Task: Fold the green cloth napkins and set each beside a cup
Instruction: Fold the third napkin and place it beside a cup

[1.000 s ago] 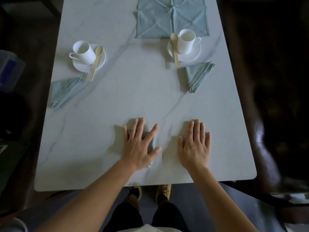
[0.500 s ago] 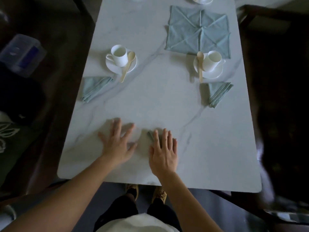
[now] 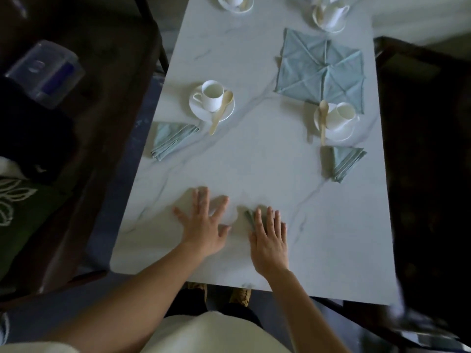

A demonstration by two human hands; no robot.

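Note:
My right hand (image 3: pixel 269 238) lies flat with straight fingers on a small folded green napkin (image 3: pixel 249 218); only its left edge shows. My left hand (image 3: pixel 204 222) rests flat and spread on the bare marble table (image 3: pixel 254 164) just left of it. One folded green napkin (image 3: pixel 173 140) lies below the left cup (image 3: pixel 212 96). Another folded napkin (image 3: pixel 345 163) lies below the right cup (image 3: pixel 344 115). A stack of unfolded green napkins (image 3: pixel 319 70) lies flat behind the right cup.
Each near cup sits on a white saucer with a pale spoon (image 3: pixel 221 112). Two more cups (image 3: pixel 331 14) stand at the far end. Dark chairs flank the table, and a clear plastic box (image 3: pixel 44 72) sits at the left.
The small napkin was under my left hand; my right hand now covers it. My left hand has shifted left onto bare table. The view tilted, showing more of the far end.

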